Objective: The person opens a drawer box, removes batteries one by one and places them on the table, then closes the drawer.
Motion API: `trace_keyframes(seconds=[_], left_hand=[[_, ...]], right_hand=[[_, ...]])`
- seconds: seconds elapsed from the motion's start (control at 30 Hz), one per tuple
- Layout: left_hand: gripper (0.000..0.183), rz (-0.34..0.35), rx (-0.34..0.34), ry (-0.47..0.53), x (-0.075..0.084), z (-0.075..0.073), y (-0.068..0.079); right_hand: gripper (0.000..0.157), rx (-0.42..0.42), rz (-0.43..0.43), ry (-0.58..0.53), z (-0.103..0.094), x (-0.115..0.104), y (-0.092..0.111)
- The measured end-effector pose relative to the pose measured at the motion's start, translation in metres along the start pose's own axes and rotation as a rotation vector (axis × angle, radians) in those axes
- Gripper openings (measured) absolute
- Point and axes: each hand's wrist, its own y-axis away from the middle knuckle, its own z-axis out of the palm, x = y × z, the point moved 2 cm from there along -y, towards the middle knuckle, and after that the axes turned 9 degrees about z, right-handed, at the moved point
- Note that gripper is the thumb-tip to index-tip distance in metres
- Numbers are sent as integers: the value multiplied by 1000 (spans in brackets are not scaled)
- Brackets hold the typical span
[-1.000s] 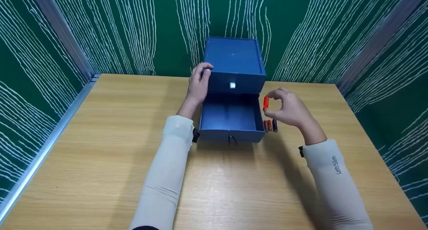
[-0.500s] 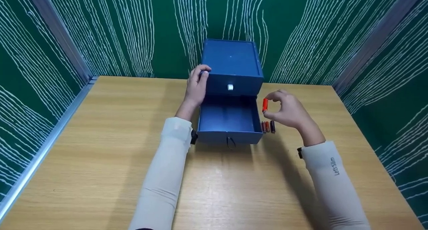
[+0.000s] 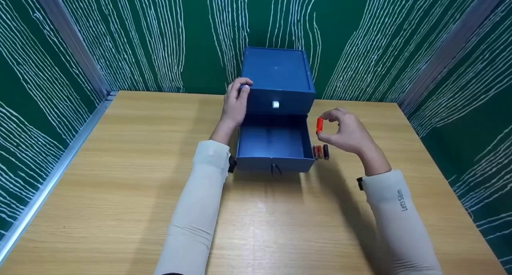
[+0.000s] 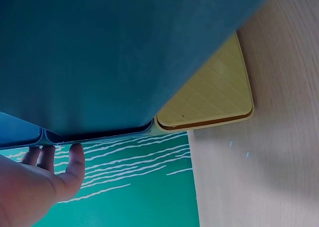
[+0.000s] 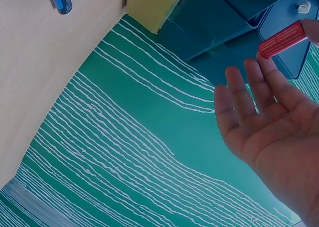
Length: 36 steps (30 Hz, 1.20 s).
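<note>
A blue drawer unit (image 3: 278, 69) stands at the back of the table, its upper drawer closed behind a white knob (image 3: 275, 104). Below, a blue drawer (image 3: 256, 165) is pulled out, with nothing visible inside. My left hand (image 3: 236, 103) grips the unit's upper left front corner, fingers bent over the top and thumb at the front. To the right of the pulled-out drawer, my right hand (image 3: 347, 132) pinches a red battery (image 3: 319, 126) upright between thumb and index finger. In the right wrist view the other fingers extend beyond the red battery (image 5: 283, 39).
Several batteries lie by the drawer's right side, one dark (image 3: 326, 152) and the others reddish. A black loop (image 3: 276, 171) hangs on the drawer front. The wrist views show a yellow tier (image 4: 214, 87) at the unit's bottom. Green walls (image 3: 212, 35) with white lines surround the wooden table (image 3: 120, 167).
The head view has shifted slightly. My right hand, with the red battery, has drifted a little to the right, away from the drawer; my left hand keeps its hold on the drawer unit.
</note>
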Motion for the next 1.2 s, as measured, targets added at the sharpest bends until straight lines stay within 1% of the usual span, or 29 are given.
trace_keyframes(seconds=[0.2, 0.33, 0.53, 0.67, 0.87, 1.07, 1.2], left_hand=[[21, -8, -3, 2, 0, 0, -1], [21, -8, 0, 9, 1, 0, 0], [21, 8, 4, -1, 0, 1, -1], [21, 0, 7, -19, -1, 1, -1], [21, -4, 9, -24, 0, 0, 0], [22, -12, 3, -9, 0, 0, 1], [22, -3, 4, 2, 1, 0, 1]], right_hand=[[43, -13, 36, -9, -1, 3, 1], [43, -16, 45, -13, -2, 3, 1], [41, -3, 31, -18, -3, 5, 1], [41, 12, 17, -16, -2, 7, 2], [41, 13, 16, -9, -2, 10, 2], [43, 0, 35, -11, -2, 13, 3], [42, -2, 48, -9, -2, 16, 3]])
